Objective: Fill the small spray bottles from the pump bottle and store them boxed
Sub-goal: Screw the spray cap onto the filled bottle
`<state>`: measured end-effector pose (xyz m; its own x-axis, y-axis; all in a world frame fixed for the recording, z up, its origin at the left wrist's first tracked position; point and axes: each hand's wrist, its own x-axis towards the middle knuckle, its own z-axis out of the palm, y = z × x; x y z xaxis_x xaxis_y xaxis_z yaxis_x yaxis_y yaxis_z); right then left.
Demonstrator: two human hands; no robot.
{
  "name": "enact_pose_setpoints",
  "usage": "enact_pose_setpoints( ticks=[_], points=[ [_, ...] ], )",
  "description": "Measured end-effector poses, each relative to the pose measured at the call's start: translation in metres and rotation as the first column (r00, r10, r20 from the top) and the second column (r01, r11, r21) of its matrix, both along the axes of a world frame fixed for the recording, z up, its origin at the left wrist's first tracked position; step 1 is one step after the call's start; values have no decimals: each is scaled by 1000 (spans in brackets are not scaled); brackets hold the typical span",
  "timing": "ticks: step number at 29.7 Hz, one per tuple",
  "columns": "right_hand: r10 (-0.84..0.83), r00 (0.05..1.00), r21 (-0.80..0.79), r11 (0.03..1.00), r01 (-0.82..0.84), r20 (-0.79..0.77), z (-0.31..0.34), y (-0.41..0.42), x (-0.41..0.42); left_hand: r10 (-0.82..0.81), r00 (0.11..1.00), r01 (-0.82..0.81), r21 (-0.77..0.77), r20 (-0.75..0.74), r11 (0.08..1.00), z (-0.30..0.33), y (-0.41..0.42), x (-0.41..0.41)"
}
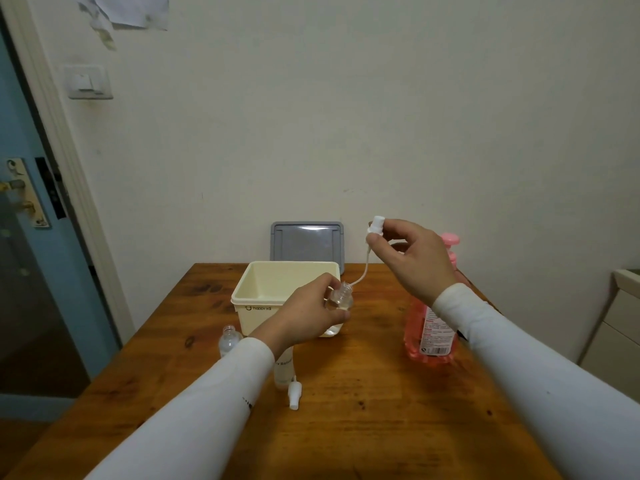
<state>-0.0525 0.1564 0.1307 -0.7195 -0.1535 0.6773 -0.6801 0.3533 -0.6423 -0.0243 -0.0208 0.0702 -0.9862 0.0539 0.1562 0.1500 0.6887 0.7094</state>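
Note:
My left hand (pixel 308 311) grips a small clear spray bottle (pixel 341 298), tilted in front of the cream box (pixel 266 289). My right hand (pixel 412 258) pinches that bottle's white spray head (pixel 375 226), lifted high, and its thin dip tube (pixel 363 270) still reaches the bottle's open neck. The pink pump bottle (pixel 429 330) stands at the right, partly behind my right wrist. A second uncapped small bottle (pixel 229 341) stands left of my left sleeve. Under that sleeve another bottle (pixel 284 372) is partly hidden, and a loose white spray head (pixel 294 394) lies beside it.
A grey box lid (pixel 306 242) leans against the wall behind the cream box. The wooden table (pixel 363 427) ends at the wall. A blue door (pixel 20 237) is at the left and a pale cabinet (pixel 620 327) at the right.

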Motion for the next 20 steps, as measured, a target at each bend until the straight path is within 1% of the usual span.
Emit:
enact_pose_setpoints(
  ticks=[6, 10, 15, 20],
  points=[
    [-1, 1000, 77, 997, 1, -5, -3, 0, 0, -15, 1000, 16, 16, -1, 1000, 1, 2, 0],
    [38, 998, 126, 991, -43, 44, -18, -5, 0, -40, 999, 40, 22, -8, 999, 4, 6, 1],
    [98, 977, 122, 985, -122, 188, -32, -6, -5, -49, 998, 50, 32, -32, 998, 8, 6, 1],
    [138, 956, 38, 988, -153, 260, -42, -3, -9, -48, 997, 49, 21, -61, 999, 11, 7, 2]
  ],
)
